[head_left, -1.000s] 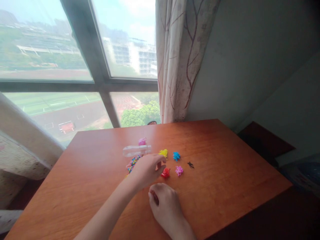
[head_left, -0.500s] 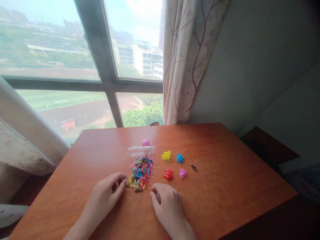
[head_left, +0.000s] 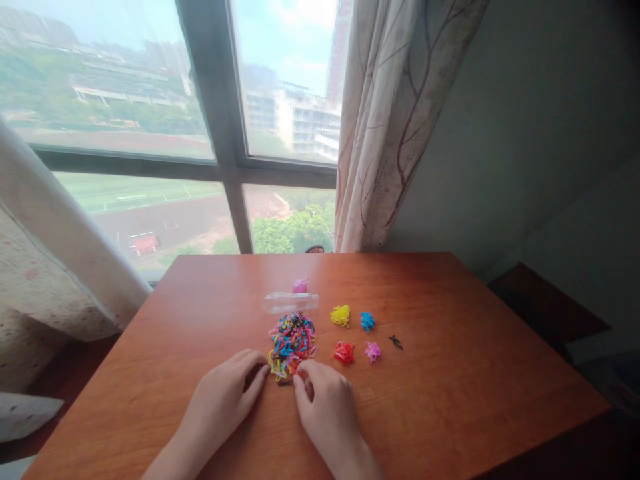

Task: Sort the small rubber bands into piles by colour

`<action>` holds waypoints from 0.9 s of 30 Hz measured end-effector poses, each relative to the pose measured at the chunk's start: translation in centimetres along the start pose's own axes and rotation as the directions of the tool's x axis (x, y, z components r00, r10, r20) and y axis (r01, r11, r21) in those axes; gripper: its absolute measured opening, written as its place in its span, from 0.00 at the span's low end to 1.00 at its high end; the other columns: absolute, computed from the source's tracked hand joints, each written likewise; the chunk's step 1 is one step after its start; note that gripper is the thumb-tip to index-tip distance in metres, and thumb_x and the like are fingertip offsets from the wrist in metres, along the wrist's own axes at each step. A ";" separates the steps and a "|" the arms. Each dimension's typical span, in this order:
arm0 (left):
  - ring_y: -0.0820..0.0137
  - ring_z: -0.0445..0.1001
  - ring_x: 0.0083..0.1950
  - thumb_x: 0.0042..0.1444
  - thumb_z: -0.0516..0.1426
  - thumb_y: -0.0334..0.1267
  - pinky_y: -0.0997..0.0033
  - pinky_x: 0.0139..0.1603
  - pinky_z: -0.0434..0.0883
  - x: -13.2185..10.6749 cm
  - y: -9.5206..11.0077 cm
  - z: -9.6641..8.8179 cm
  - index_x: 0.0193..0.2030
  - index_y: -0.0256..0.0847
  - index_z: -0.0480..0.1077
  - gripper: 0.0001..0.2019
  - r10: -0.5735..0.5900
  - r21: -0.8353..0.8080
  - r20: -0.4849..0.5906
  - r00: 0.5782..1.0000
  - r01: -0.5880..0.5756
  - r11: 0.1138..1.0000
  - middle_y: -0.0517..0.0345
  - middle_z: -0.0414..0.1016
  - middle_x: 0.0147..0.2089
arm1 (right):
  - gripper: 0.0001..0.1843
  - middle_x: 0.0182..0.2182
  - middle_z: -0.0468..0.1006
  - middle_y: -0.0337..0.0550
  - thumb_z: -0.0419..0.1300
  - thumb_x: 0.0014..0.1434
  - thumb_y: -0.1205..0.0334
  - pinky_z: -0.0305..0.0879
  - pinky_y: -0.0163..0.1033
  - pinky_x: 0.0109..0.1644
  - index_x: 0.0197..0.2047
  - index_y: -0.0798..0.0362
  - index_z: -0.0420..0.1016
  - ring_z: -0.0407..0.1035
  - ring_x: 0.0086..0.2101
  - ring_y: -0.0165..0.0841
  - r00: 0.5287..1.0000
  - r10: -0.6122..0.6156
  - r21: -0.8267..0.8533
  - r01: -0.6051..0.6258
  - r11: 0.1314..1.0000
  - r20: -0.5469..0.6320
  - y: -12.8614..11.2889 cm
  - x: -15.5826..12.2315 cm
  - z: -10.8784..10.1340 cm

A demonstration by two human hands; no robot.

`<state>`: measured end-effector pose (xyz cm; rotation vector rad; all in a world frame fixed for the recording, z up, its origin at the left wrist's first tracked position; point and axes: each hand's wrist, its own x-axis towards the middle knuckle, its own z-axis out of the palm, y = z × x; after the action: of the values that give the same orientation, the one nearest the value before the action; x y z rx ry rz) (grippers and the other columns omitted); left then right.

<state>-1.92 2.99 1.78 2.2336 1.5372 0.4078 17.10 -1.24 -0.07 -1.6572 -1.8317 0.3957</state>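
Note:
A mixed heap of small coloured rubber bands (head_left: 293, 337) lies on the wooden table in front of me. My left hand (head_left: 233, 393) rests at the heap's lower left edge, thumb and forefinger curled close together. Whether a band is between them I cannot make out. At the lower right edge, my right hand (head_left: 325, 400) has its thumb and forefinger pinched at the bands, with red showing at the tips. Right of the heap are sorted clusters: yellow bands (head_left: 341, 316), blue bands (head_left: 367, 321), red bands (head_left: 345, 352), pink bands (head_left: 373, 351) and a few black bands (head_left: 395, 342).
Behind the heap a clear plastic container (head_left: 291, 303) lies on its side, with a pink-purple object (head_left: 301, 286) beyond it. The wooden table (head_left: 450, 387) reaches to the window (head_left: 280, 80). Curtains (head_left: 380, 133) hang on both sides.
My right hand has moved left and slightly up to the heap's lower edge, its fingers now among the bands. My left hand stays by the left edge. The whole view has shifted slightly.

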 end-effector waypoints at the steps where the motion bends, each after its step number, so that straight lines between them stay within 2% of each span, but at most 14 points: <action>1: 0.67 0.77 0.37 0.64 0.49 0.40 0.73 0.38 0.69 0.0 0.2 0.1 0.36 0.45 0.73 0.12 0.008 -0.009 0.004 1.000 -0.008 1.000 0.59 0.79 0.36 | 0.07 0.28 0.78 0.35 0.59 0.59 0.71 0.56 0.32 0.34 0.35 0.49 0.73 0.72 0.29 0.31 1.000 0.002 0.011 -0.002 1.000 -0.006 0.1 -0.1 0.0; 6: 0.68 0.77 0.37 0.64 0.49 0.38 0.74 0.38 0.69 0.0 0.6 0.1 0.38 0.46 0.74 0.11 0.058 -0.076 0.040 0.997 -0.055 0.996 0.60 0.79 0.37 | 0.07 0.30 0.79 0.37 0.57 0.61 0.69 0.61 0.32 0.36 0.38 0.48 0.75 0.73 0.30 0.32 0.999 0.027 0.101 -0.024 0.995 -0.034 0.8 -0.8 -0.4; 10: 0.69 0.76 0.38 0.64 0.49 0.38 0.74 0.39 0.69 -0.1 0.6 0.4 0.39 0.46 0.73 0.11 0.105 -0.100 0.062 0.993 -0.098 0.990 0.60 0.78 0.37 | 0.07 0.28 0.78 0.38 0.56 0.64 0.64 0.63 0.32 0.35 0.38 0.49 0.76 0.73 0.28 0.32 0.995 0.055 0.118 -0.045 0.992 -0.084 2.2 -1.5 -1.2; 18: 0.70 0.76 0.35 0.64 0.49 0.38 0.76 0.36 0.67 -0.1 0.9 0.4 0.38 0.46 0.73 0.11 0.141 -0.115 0.036 0.989 -0.136 0.984 0.60 0.77 0.35 | 0.12 0.27 0.78 0.40 0.53 0.67 0.59 0.63 0.34 0.33 0.38 0.51 0.77 0.72 0.26 0.32 0.970 0.117 -0.015 -0.123 0.992 -0.211 6.1 -1.1 -3.8; 27: 0.71 0.74 0.31 0.63 0.49 0.38 0.76 0.33 0.67 -0.2 1.0 0.2 0.37 0.45 0.74 0.11 0.135 -0.122 0.018 0.991 -0.132 0.984 0.60 0.77 0.32 | 0.16 0.26 0.78 0.42 0.50 0.69 0.56 0.62 0.34 0.31 0.38 0.51 0.77 0.72 0.25 0.32 0.976 0.035 -0.134 -0.065 0.989 -0.216 6.6 -1.0 -4.2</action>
<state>-1.04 2.48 2.05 2.2456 1.3176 0.4949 24.94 -1.90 -1.11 -1.7685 -1.6934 0.1059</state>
